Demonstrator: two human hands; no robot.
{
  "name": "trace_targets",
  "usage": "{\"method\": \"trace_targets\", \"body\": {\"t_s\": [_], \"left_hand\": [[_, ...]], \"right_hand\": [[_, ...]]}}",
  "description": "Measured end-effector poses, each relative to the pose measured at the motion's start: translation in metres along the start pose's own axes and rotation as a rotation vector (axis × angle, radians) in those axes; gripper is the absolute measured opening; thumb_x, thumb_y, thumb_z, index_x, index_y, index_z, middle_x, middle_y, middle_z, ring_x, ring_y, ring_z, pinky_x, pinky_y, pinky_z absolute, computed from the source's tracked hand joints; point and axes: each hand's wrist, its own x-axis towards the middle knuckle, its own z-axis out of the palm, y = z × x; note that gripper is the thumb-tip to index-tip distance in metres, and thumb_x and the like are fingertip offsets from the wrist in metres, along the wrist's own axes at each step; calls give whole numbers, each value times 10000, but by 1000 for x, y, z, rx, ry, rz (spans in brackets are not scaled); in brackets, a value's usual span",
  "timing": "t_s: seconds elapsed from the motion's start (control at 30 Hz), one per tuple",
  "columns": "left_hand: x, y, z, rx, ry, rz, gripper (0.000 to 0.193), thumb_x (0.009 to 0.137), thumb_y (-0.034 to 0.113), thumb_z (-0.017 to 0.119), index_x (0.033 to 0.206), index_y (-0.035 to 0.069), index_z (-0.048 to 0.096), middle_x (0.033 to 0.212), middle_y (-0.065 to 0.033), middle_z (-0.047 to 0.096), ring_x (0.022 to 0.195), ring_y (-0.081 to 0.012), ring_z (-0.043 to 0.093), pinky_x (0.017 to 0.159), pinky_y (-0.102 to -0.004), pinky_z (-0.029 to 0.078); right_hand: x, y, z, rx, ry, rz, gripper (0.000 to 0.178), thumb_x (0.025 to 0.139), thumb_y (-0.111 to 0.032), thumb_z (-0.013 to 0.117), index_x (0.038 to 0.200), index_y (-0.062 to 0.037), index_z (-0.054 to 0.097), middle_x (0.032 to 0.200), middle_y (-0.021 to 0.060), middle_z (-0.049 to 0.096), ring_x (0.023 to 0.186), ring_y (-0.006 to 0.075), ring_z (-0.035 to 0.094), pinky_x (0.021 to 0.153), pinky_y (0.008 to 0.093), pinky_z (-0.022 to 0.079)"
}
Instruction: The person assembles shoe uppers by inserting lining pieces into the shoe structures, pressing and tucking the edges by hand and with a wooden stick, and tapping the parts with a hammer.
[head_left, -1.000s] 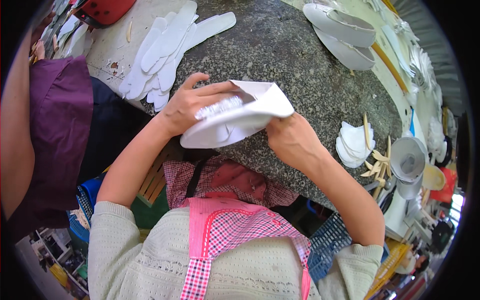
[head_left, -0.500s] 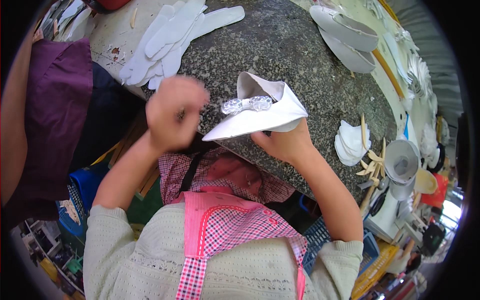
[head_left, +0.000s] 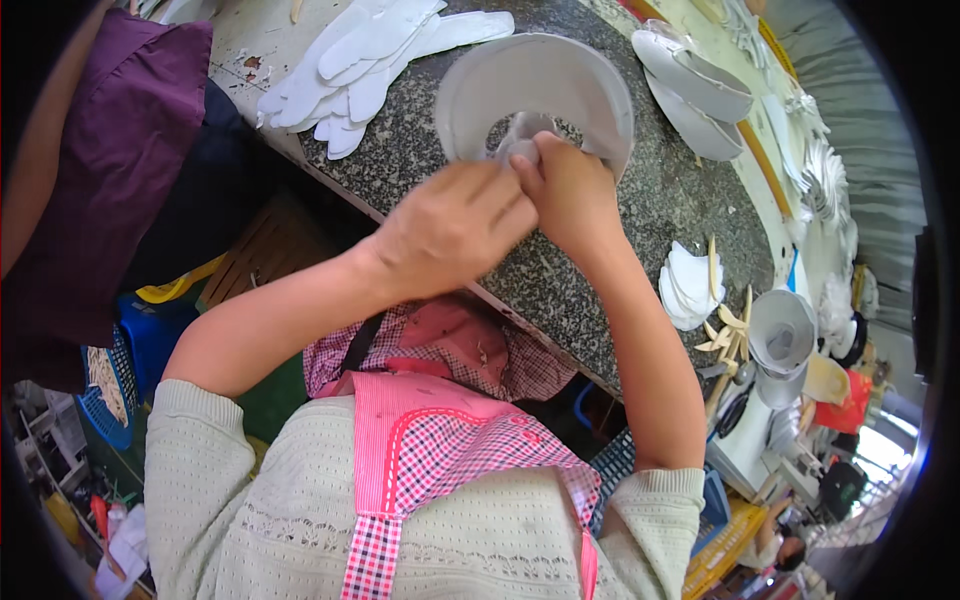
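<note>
A white shoe upper (head_left: 535,75) is held up over the dark speckled stone tabletop, its broad curved band away from me and a round opening near its close edge. My right hand (head_left: 572,190) is closed on that close edge, thumb and finger pressed together. Right against it, my left hand (head_left: 455,225) has its fingers curled around the edge beside the opening. My knuckles hide exactly what its fingertips pinch, and the clear bow ornament cannot be made out.
White insoles (head_left: 355,75) are piled at the far left, and white shoe uppers (head_left: 690,90) lie at the far right. Small white pieces (head_left: 690,285), pale curved strips (head_left: 730,332) and a grey-white bowl (head_left: 785,330) sit at right. A person in a purple garment (head_left: 110,180) is at left.
My left hand has moved right from empty air onto the shoe upper. The upper has been turned and lifted away from me, from toe pointing left to its curved band facing away.
</note>
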Motion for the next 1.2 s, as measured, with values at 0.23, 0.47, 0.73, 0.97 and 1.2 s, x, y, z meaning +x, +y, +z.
{"method": "trace_targets", "body": {"t_s": [0.23,0.47,0.73,0.97,1.2], "left_hand": [[-15,-8,0,180,-303,73,257,681,144,554,902,17,582,979,-120,593,901,-231,566,782,-320,463],[-34,-14,8,213,-415,152,334,696,176,518,971,-8,558,1028,-123,588,962,-210,537,770,-293,446],[-42,-17,11,206,-270,198,166,696,197,534,786,61,560,771,-33,565,880,-209,524,726,-293,436],[-47,-30,2,4,-159,137,188,721,154,530,895,85,515,760,-18,528,828,-163,549,707,-284,458],[-50,-31,-2,81,-250,185,326,700,168,537,989,19,562,815,-22,519,815,-161,530,700,-267,468]], "right_hand": [[-27,7,14,143,231,-247,145,784,-189,608,799,-45,592,717,126,606,663,318,604,605,383,484],[-27,4,33,-164,329,-207,110,769,-171,605,830,-80,615,760,119,601,674,315,597,566,407,476],[-40,15,48,-14,385,-351,204,708,-131,681,908,-116,645,875,115,622,754,330,606,612,388,501],[-37,10,40,-121,302,-376,275,728,-169,678,989,-103,622,916,107,612,793,315,604,611,415,489],[-40,10,20,-118,92,-394,311,724,-92,650,1028,-155,627,1026,92,621,875,304,611,696,399,506]]}}
